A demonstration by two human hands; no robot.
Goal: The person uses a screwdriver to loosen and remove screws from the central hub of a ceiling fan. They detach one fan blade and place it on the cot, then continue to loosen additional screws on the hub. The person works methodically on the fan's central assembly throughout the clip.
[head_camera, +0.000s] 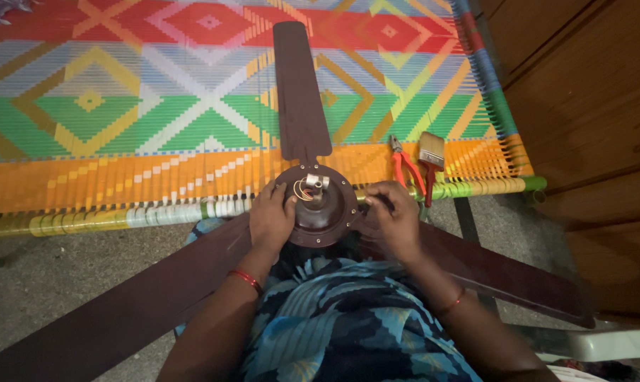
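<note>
Ceiling fan (320, 205): dark brown, glossy, lying across the person's lap with its round motor housing facing up. The housing is a shallow domed disc with a short silver shaft at its centre and thin copper-coloured wires looped beside the shaft. Three long flat blades radiate from it: one runs away from the person over the cot, the other two slope down to the left and right past the knees.

Cot (122, 141): a bed frame strung with woven plastic strips in bands of red, blue, green, orange and yellow, patterned in diamonds. Its near edge sits just beyond the fan housing.

Pliers (405, 170): red-handled, with metal jaws, lying on the orange band of the cot to the right of the housing.

Paintbrush (431, 159): flat, pale bristles, metal band, red handle, lying just beside the pliers.

Left hand (272, 216): palm down on the left rim of the housing, fingers curled and pressed against it, wrist bent, with a red bangle on the forearm.

Right hand (392, 216): resting at the housing's right rim where a blade joins, fingers bent together and pressing there; whether they pinch something small cannot be told.

Floor (65, 276): grey, speckled, rough stone.

Cupboard (589, 92): brown panelled wood at right.
</note>
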